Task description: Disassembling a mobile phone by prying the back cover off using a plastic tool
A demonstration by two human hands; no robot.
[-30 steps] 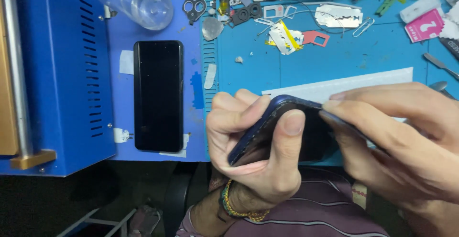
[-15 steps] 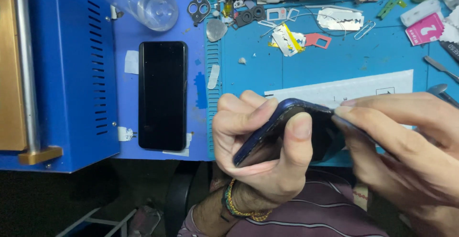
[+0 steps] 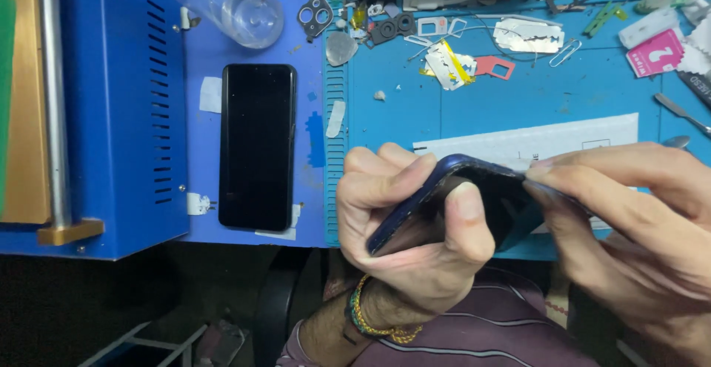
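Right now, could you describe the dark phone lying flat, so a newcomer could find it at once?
Start at the big blue machine on the left; the black phone lies face up on the flat blue surface beside it, below a clear plastic bottle. Unlike the blue phone gripped by both hands, nobody touches it.

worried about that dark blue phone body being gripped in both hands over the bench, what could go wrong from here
1. The dark blue phone body is pinched on its edges by the left hand and right hand near the bench's front edge; a slip could drop it.
2. The grip looks tight, so the body might flex or crack.
3. A razor blade and loose small parts lie on the blue mat; they could cut fingers or scratch.
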